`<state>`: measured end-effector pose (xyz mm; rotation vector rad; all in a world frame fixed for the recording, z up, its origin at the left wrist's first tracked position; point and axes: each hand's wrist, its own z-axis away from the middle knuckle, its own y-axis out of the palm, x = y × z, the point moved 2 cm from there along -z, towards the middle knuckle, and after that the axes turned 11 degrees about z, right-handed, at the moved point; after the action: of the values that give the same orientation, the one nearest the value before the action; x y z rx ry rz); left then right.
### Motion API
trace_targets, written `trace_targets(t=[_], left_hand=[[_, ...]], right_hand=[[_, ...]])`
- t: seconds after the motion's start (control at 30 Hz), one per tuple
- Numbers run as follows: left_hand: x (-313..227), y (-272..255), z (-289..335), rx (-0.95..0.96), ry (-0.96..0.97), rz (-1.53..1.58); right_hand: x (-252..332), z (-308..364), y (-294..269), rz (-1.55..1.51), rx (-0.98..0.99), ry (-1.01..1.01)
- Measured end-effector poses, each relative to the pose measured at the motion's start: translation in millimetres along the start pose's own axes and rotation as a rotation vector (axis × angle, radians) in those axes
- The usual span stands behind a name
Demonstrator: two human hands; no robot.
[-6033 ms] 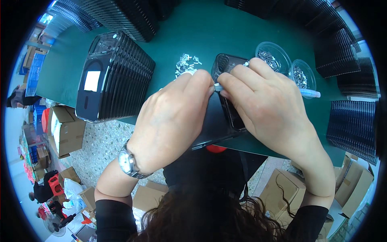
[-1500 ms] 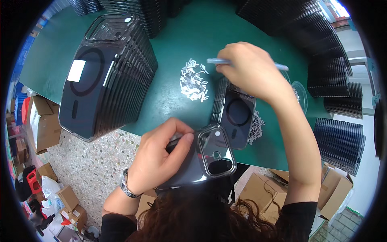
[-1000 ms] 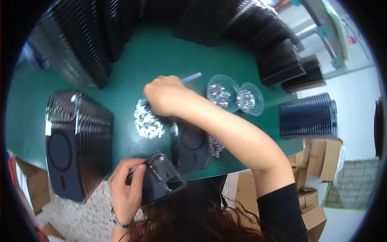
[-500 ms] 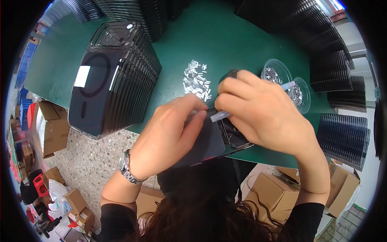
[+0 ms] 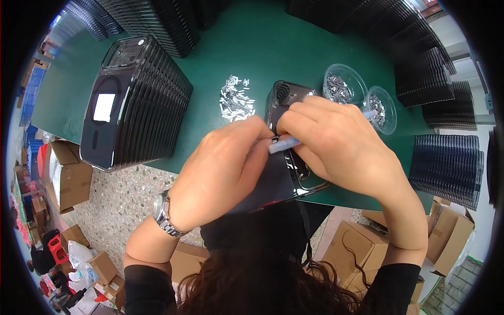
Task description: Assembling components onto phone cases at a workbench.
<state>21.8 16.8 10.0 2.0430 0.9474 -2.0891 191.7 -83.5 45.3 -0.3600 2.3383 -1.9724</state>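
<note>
A dark phone case (image 5: 262,188) is tilted between my hands near the front edge of the table. My left hand (image 5: 218,168) is closed on its upper edge, thumb and forefinger pinched together; a small dark piece shows at the fingertips, too small to name. My right hand (image 5: 341,149) is closed around a translucent pen-like stick (image 5: 283,144), whose tip meets the case edge beside the left fingertips. The stick's rear end pokes out behind the knuckles. Another phone case (image 5: 286,92) lies just beyond, partly covered by the right hand.
Small silvery pieces (image 5: 236,100) are heaped on the green table (image 5: 268,47). Two clear round tubs (image 5: 359,79) hold more small metal parts. A tall stack of phone cases (image 5: 142,105) stands left; further stacks (image 5: 446,168) line the right. Cardboard boxes (image 5: 357,249) sit below.
The view has shifted a little, moving the table's contents leftward. The stick's tip is now closer to my left fingertips, and the case beyond my right hand shows more.
</note>
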Motion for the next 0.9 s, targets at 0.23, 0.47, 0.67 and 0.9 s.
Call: trace_targets(t=[0.23,0.47,0.67,0.9], left_hand=[[-4,-1,-2,0.025,-0.017,0.081],[-7,-3,-8,0.116,-0.001,0.121],[-9,-4,-14,0.169,-0.049,0.162],[-11,-10,-14,0.232,-0.254,0.266]], right_hand=[[-10,1,-6,-0.119,0.031,-0.02],[-10,1,-15,-0.12,0.108,0.011],[-11,2,-19,-0.102,0.111,0.038],[-14,2,-19,-0.098,0.158,0.082]])
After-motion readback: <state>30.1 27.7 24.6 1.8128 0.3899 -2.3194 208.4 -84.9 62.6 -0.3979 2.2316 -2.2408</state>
